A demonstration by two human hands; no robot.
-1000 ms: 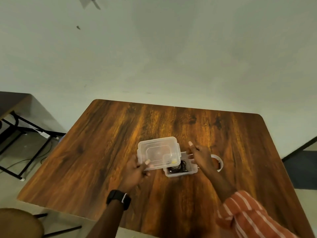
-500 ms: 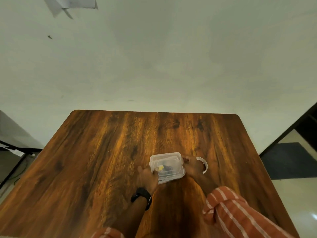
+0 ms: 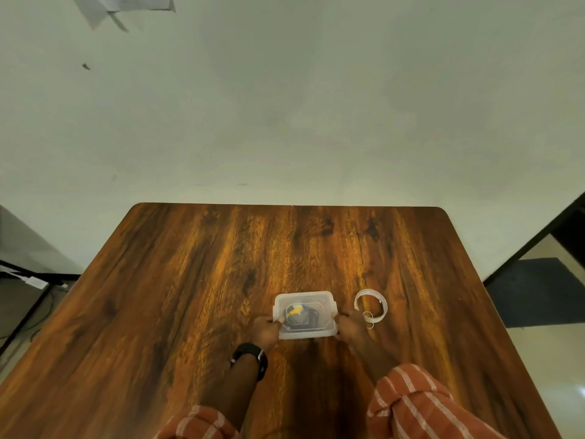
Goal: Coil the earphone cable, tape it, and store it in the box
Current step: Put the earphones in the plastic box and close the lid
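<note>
A small clear plastic box (image 3: 329, 331) sits on the wooden table (image 3: 190, 296) with its lid (image 3: 319, 300) on top. Through the lid shows the coiled black earphone cable (image 3: 311, 315) with a yellow piece of tape on it. My left hand (image 3: 265, 331) grips the box's near left corner, thumb on the lid. My right hand (image 3: 349, 328) grips the near right corner. A white roll of tape (image 3: 371, 304) lies on the table just right of my right hand.
The table's right edge (image 3: 493, 312) borders a dark floor mat (image 3: 538, 293). A second table with black legs (image 3: 28, 280) stands to the left. A pale wall rises behind the far edge.
The lid, held beside the box in my left hand a second ago, now lies on the box. Both hands have shifted to the box's near corners. The roll of tape is uncovered.
</note>
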